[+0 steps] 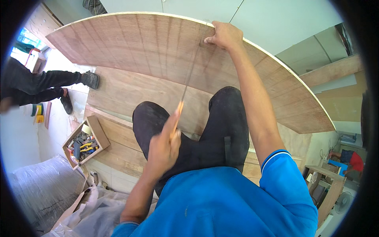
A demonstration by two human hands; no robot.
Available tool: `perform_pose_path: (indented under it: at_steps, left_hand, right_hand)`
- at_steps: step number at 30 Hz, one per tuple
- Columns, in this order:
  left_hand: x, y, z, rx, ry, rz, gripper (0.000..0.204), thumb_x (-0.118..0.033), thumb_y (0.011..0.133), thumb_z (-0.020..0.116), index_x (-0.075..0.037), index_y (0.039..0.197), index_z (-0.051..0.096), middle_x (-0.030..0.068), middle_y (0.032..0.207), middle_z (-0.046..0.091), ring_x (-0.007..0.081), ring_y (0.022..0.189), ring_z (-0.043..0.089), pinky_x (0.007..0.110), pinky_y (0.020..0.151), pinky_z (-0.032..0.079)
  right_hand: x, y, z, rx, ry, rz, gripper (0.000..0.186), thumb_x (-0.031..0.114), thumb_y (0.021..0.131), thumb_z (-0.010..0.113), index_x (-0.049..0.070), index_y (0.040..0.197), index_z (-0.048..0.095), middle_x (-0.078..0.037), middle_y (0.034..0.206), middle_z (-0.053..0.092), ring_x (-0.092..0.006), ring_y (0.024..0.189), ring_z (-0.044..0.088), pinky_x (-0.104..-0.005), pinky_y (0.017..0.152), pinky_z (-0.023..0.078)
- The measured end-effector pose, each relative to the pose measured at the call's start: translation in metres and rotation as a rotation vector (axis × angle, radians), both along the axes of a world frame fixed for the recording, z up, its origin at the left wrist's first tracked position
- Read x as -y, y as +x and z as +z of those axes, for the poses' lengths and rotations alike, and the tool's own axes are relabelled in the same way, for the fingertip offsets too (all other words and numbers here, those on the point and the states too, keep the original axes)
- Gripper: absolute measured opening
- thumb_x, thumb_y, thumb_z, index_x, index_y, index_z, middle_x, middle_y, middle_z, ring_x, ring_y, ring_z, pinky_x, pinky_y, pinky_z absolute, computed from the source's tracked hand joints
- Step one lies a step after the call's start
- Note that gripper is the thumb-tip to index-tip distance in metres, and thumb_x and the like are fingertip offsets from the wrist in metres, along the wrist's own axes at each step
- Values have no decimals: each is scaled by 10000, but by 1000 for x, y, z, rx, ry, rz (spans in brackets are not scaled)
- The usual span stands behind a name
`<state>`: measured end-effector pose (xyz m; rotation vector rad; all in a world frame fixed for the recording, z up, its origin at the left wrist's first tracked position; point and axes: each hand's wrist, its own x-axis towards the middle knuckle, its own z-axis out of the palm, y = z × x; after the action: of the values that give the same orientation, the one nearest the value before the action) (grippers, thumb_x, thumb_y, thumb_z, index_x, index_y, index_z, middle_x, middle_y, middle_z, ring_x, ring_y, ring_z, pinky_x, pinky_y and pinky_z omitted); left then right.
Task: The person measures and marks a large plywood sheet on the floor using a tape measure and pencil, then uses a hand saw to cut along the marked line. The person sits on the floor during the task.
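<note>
My left hand [164, 148], slightly smeared by motion, is closed round the orange handle [179, 108] of a handsaw. The saw's thin blade [186, 87], seen nearly edge-on, points up and away toward a large plywood panel [158, 51] standing on its long edge in front of my knees. A thin line runs on from the blade to the panel's top edge; how deep the blade sits in the wood I cannot tell. Just right of that line, my right hand [227, 36] grips the top edge, thumb on the near face and fingers over the far side.
Wooden boards [118, 85] lie under the panel and my legs. To the left sits a wooden tool box [96, 134] with pliers and tape; beyond it is a person in dark trousers [43, 81]. Plastic-wrapped goods [49, 185] fill the lower left. A fan [343, 202] stands lower right.
</note>
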<state>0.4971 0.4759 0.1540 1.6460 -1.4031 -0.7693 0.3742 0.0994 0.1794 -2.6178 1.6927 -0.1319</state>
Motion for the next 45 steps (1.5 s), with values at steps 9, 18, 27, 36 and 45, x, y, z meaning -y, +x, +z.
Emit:
perform_pose_path:
  at_steps: [9, 18, 27, 36, 45]
  left_hand:
    - [131, -5, -28, -78, -16, 0, 535, -133, 1047, 491, -76, 1574, 415, 263, 1505, 536, 426, 1350, 561, 442, 1117, 449]
    - [106, 3, -26, -84, 188, -4, 545, -82, 1034, 511, -106, 1574, 439, 236, 1482, 573, 380, 1295, 621, 409, 1056, 493]
    - [33, -2, -9, -81, 35, 43, 642, -105, 1006, 572, -279, 1597, 393, 286, 1260, 661, 514, 978, 668, 547, 824, 549]
    - [171, 11, -42, 1, 108, 38, 581, -142, 1038, 519, -214, 1600, 390, 271, 1388, 614, 467, 1117, 673, 455, 907, 555]
    - [1, 3, -5, -125, 59, 22, 640, -97, 1002, 579, -252, 1596, 397, 258, 1371, 609, 493, 1012, 667, 497, 841, 554]
  right_hand:
    - [-11, 2, 7, -33, -43, 42, 557, 505, 758, 865, 133, 1140, 706, -53, 1003, 777, -282, 1026, 725, -484, 795, 549]
    - [-15, 5, 9, -18, 25, 7, 524, 487, 744, 874, 127, 1084, 704, -63, 973, 773, -287, 988, 733, -478, 810, 557]
    - [-13, 1, 8, -26, 58, 10, 550, 504, 755, 863, 132, 1129, 710, -71, 985, 776, -297, 1011, 730, -473, 806, 555]
    - [-5, 19, 13, -59, 8, 25, 553, 510, 767, 857, 129, 1141, 711, -64, 982, 778, -283, 1008, 731, -459, 799, 551]
    - [-9, 4, 10, -70, 49, 0, 681, 501, 771, 854, 151, 1329, 682, -94, 1134, 770, -290, 1098, 719, -467, 863, 570]
